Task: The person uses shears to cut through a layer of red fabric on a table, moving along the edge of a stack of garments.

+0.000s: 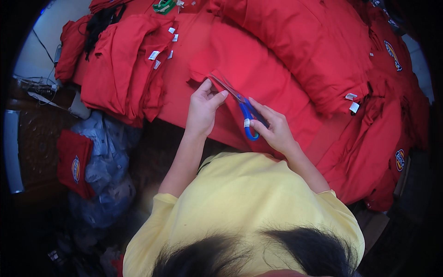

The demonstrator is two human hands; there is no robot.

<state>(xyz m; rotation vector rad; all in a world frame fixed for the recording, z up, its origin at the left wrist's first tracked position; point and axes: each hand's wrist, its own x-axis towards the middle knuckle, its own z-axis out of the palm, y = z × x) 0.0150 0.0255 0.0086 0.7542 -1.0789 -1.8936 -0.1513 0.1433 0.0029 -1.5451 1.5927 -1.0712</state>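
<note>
My right hand (275, 128) is closed round the blue handles of a pair of scissors (243, 102). Their blades point away to the upper left and lie over the edge of a red garment (258, 62). Right beside the blade tips, my left hand (204, 108) pinches the edge of that red cloth between thumb and fingers. A small pale band wraps one scissor handle. Whether the blades are cutting anything I cannot tell.
Folded red garments with white tags form a stack (122, 69) at the left. A thick red pile (314, 51) lies at the far right, more red clothes (364, 152) near right. Clear plastic bags (108, 171) hang lower left beside a red piece with a patch (74, 161). Green tape (164, 6) sits far back.
</note>
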